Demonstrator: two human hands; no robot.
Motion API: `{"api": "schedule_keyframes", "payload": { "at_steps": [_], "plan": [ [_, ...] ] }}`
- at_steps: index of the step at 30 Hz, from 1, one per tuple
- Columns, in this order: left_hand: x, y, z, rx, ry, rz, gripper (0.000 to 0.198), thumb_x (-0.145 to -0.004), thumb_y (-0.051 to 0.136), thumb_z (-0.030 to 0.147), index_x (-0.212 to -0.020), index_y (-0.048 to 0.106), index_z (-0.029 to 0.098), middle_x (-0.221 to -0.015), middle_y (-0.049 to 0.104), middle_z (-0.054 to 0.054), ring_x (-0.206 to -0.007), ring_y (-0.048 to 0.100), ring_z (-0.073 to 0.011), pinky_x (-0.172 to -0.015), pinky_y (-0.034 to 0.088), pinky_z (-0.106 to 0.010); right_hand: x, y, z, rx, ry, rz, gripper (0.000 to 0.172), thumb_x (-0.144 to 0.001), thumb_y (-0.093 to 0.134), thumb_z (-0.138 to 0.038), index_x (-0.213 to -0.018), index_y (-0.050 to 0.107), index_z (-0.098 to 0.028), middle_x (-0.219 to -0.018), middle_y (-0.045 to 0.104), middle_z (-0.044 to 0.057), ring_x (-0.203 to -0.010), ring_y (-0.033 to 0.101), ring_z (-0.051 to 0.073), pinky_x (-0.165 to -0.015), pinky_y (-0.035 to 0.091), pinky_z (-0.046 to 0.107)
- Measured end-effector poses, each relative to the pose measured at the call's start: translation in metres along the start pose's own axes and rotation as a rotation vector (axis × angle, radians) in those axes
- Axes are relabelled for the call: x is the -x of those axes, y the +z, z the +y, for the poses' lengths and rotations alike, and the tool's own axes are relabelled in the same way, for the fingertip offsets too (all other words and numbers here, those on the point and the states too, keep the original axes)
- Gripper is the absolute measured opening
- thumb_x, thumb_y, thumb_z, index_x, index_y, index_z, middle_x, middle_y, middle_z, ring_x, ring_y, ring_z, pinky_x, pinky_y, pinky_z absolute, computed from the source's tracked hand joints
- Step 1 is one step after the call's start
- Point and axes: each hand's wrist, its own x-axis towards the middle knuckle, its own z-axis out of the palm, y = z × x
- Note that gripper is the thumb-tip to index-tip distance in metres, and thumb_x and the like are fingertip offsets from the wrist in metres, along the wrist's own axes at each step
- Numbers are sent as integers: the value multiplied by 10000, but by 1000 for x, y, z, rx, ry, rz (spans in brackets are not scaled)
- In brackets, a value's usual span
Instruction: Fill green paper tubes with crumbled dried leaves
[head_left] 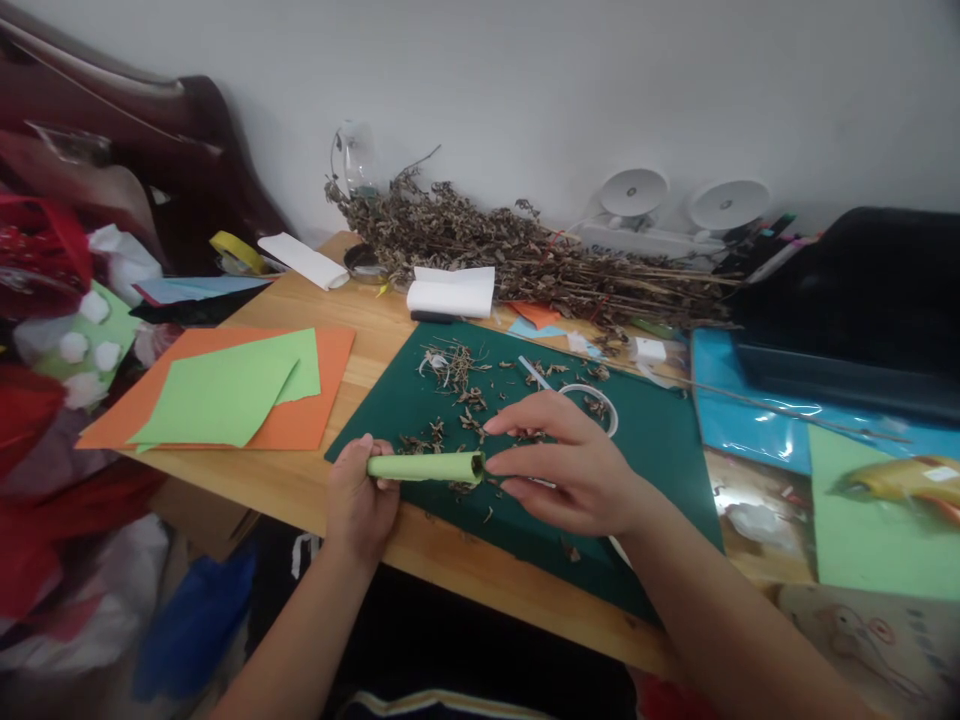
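My left hand is closed around one end of a rolled light green paper tube, held level above the table's front. Dark dried leaf bits show inside the tube's right end. Close to that end is my right hand, its fingers apart and pointing at the opening, with nothing visible between them. Beneath both hands lies a dark green cutting mat, scattered with crumbled dried leaves. A small heap of dry stems and a roll of white tape also rest on the mat.
Orange paper and light green sheets lie at left. A long bundle of dried plants runs along the wall behind white paper. A yellow glue gun sits on green paper at right, near a black laptop-like object.
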Motion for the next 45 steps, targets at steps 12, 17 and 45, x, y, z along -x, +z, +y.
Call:
{"api": "schedule_keyframes", "payload": {
  "at_steps": [12,17,45],
  "plan": [
    [1,2,1,1,9,4,184,-676,504,131,-500,453,123,-461,484,30,-317,348,-8,-273,253,-78,-2,-3,-1,85,-40,-138,168,-764,467,-237,-884,563,-169,-1064,533,94,-937,493,166,-835,395,353],
    [1,3,1,-5,11,-6,187,-685,491,128,-503,448,124,-469,489,29,-303,330,-3,-273,266,-82,-3,-8,-1,6,-41,-29,185,-759,446,-203,-888,569,-152,-1013,541,99,-908,510,150,-795,420,329],
    [-5,-2,2,74,-25,26,210,-732,455,142,-523,444,131,-471,480,42,-304,333,6,-289,292,-77,0,2,4,-101,88,37,194,-807,378,-224,-899,543,-180,-998,554,81,-907,523,138,-783,441,303]
  ]
}}
